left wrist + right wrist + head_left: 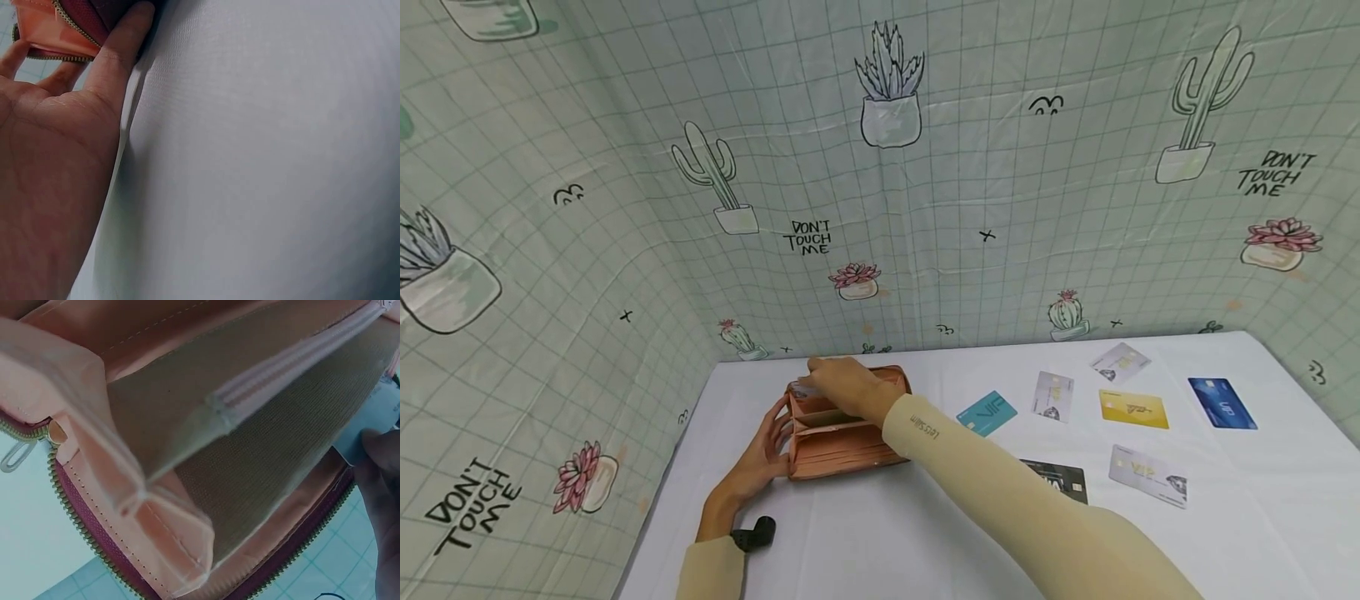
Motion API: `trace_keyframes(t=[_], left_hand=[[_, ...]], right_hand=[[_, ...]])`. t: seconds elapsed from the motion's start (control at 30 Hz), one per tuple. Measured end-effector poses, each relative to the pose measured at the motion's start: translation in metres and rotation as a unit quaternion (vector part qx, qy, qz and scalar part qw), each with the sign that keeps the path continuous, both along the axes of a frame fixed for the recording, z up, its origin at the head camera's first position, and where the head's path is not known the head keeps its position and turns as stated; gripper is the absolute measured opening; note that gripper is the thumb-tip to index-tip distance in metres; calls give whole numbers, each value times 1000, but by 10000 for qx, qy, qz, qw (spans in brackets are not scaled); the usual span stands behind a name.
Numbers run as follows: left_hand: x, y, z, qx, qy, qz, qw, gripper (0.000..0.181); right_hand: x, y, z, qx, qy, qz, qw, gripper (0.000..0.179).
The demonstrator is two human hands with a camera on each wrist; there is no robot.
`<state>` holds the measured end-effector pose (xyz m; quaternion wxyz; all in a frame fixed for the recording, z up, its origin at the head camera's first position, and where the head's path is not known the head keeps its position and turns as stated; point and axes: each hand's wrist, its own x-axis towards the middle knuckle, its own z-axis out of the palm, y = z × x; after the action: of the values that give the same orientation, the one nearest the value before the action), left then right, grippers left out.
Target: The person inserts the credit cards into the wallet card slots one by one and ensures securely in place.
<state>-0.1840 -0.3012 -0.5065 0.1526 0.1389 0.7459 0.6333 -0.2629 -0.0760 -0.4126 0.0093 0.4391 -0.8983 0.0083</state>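
An unzipped wallet (pixel 842 454) with an orange lining, inner pockets and a zipped divider stands spread on the white table. My left hand (pixel 760 454) grips its left end, with the thumb near the front corner and the fingers along the side. In the left wrist view that hand (pixel 69 119) holds the dark red outside by the brass zipper. My right hand (pixel 850 387) reaches across the wallet to its far side. There, in the right wrist view, thumb and finger pinch a pale silver card (pixel 356 440), partly inside a slot along the far panel.
Right of the wallet lie a teal card (pixel 987 413), a black card (pixel 1060 479) partly under my right sleeve, a yellow card (pixel 1133 409), a blue card (pixel 1222 403) and several silver cards (pixel 1052 396). A patterned cloth (pixel 955 192) rises behind the table (pixel 850 542).
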Motion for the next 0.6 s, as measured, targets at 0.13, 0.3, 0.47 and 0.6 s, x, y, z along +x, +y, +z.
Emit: trace_keyframes(t=[0.13, 0.3, 0.47, 0.6], left_hand=[[0, 0, 0, -40, -70, 53, 10000, 117], [1, 2, 1, -8, -132, 94, 9999, 117], [2, 3, 2, -8, -206, 149, 9997, 118], [2, 2, 3, -14, -188, 141, 9997, 118]], right_hand=[[0, 1, -1, 41, -102, 14, 9999, 55], [-2, 6, -7, -645, -538, -32, 9965, 51], [-3, 8, -9, -1016, -723, -76, 9922, 43], [-3, 6, -6, -982, -728, -113, 9924, 38]])
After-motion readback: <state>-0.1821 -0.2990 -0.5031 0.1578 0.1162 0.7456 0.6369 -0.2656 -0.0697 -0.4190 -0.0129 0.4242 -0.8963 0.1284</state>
